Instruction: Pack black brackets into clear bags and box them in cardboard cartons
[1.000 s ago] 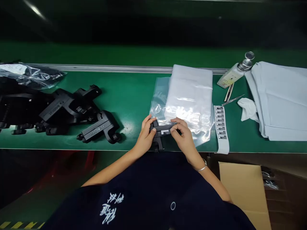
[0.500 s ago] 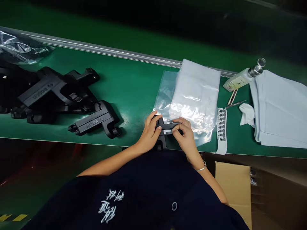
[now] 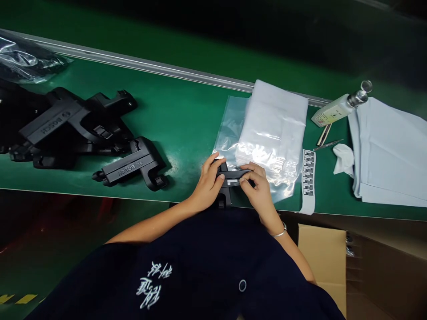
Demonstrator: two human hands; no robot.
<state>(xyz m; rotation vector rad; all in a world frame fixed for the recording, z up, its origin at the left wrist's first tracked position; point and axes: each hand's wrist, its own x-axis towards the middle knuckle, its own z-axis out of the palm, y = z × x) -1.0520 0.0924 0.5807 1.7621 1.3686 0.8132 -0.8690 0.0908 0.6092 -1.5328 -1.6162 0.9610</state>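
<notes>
Close to my body, at the bench's front edge, both hands hold a black plastic bracket [image 3: 227,192]. My left hand [image 3: 208,186] is closed around its left end, with the thumb on its face. At the other end, the bent fingers of my right hand [image 3: 256,186] grip it, thumb and forefinger near a small white label [image 3: 232,182] on the bracket. The fingers partly cover the bracket. Just beyond my hands lies a stack of clear plastic bags [image 3: 273,129]. Right of them is a strip of printed labels [image 3: 308,180].
Several black BOSCH-marked brackets [image 3: 130,164] lie to the left, below a filled plastic bag [image 3: 30,60]. On the right are a pump bottle [image 3: 333,111], tweezers [image 3: 328,145], a crumpled white cloth [image 3: 343,159] and stacked pale sheets [image 3: 393,151]. A cardboard box [image 3: 322,258] stands below the bench.
My hands and the bracket stay almost in place. The view has shifted slightly, so the brackets on the left appear a little further left and higher.
</notes>
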